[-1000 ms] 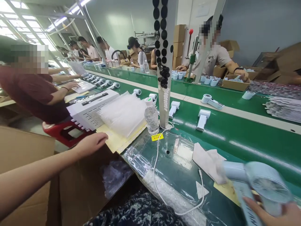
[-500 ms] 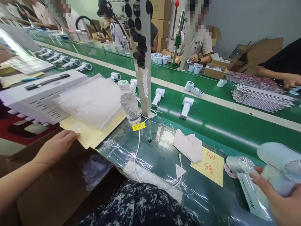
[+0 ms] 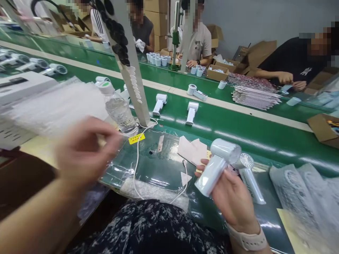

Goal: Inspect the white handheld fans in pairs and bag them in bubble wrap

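My right hand [image 3: 233, 197] grips a white handheld mini fan [image 3: 215, 165] at its handle, with the fan's head tilted up and to the right. Just beyond it, a second white mini fan [image 3: 247, 178] with a clear grille lies on the green mat. My left hand [image 3: 87, 151] is blurred by motion above a stack of clear plastic bags [image 3: 55, 106], its fingers curled. Whether it pinches a thin bag, I cannot tell. A folded white cloth [image 3: 192, 151] and a white cable [image 3: 137, 165] lie between my hands.
A water bottle [image 3: 118, 109] stands beside a metal post [image 3: 132, 77]. Several white fans lie on the green conveyor belt [image 3: 212, 120]. Flat printed cartons [image 3: 255, 95] are stacked beyond it. Co-workers sit across the line, one at the right [image 3: 291, 60].
The view has swung right. My right hand has lifted a fan toward the middle, and my left hand has risen off the yellow sheets, its fingers curling.
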`<state>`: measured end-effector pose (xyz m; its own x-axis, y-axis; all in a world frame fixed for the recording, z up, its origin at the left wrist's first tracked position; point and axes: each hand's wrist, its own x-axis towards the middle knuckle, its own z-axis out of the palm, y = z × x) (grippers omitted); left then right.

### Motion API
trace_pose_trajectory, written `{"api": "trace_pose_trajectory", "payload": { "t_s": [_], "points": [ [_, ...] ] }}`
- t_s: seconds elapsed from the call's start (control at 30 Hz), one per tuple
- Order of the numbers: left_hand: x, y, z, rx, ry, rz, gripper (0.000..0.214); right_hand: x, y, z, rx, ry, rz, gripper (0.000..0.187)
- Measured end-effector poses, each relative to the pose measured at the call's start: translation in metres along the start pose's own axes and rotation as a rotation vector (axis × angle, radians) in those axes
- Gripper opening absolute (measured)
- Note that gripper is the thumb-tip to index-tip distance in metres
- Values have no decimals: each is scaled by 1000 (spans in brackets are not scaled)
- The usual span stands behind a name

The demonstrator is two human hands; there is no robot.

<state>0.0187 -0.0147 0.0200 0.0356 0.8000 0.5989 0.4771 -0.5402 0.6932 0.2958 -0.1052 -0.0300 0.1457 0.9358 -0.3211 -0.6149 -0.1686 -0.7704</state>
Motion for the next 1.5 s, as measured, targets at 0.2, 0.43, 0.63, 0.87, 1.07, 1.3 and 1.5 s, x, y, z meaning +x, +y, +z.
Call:
{"api": "trace_pose_trajectory", "payload": {
  "t_s": [0.2, 0.43, 0.63, 0.87, 1.07, 1.3, 1.5],
  "points": [
    [-33, 43, 96, -636, -671, -409, 18, -13, 13, 6, 4, -2, -32, 39],
    [-51, 47, 113, -599, -877, -478, 16, -10, 21, -7, -4, 87, -118, 47],
    [-58, 40, 112, -386, -761, -445, 13, 0, 30, -6, -31, 75, -98, 51],
    [-63, 19, 102, -345, -913, -523, 22, -4, 50, -8, -95, 57, 51, 55],
    [-14, -14, 52, 67, -737, -81, 12, -10, 50, -18, -188, -76, 97, 60],
    [29, -49, -57, 864, -70, 0, 19, -5, 55, -37, -241, -70, 148, 60],
    [8, -66, -80, 1047, -227, -105, 14, -3, 59, -31, -260, -30, 123, 52]
  ]
}}
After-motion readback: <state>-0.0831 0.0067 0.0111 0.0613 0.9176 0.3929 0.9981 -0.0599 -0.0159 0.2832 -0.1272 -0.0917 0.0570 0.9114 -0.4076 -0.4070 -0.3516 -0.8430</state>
